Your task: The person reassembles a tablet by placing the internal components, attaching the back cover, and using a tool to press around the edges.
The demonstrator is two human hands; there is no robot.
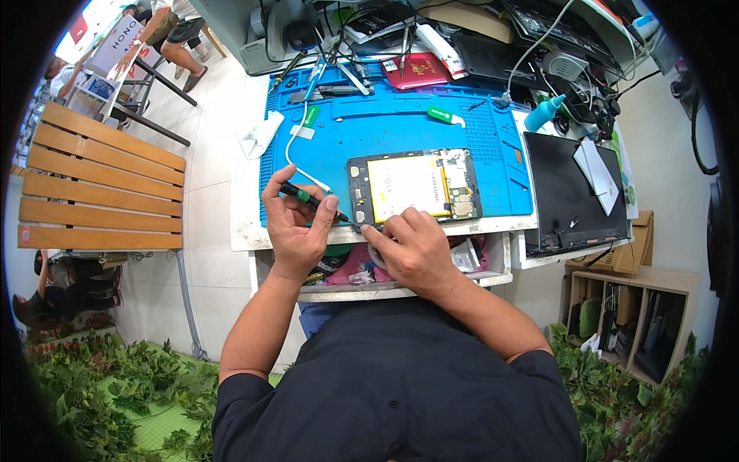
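An opened tablet [358, 185] lies on the blue repair mat [331, 146], its large white battery [400, 187] and circuit board exposed. My left hand [299, 231] is closed on a screwdriver [308, 198] with a black and green handle. The screwdriver's thin tip points at the tablet's near left corner. At that same corner rests the index fingertip of my right hand [416, 250]. The right hand's other fingers are curled along the tablet's near edge, and its thumb is mostly hidden.
Below the table edge a drawer [362, 292] stands open, full of small parts. A white cable [291, 146], green-handled pieces [440, 115] and tweezers [354, 79] lie on the mat. A dark screen panel [554, 185] and blue bottle [543, 113] are at the right.
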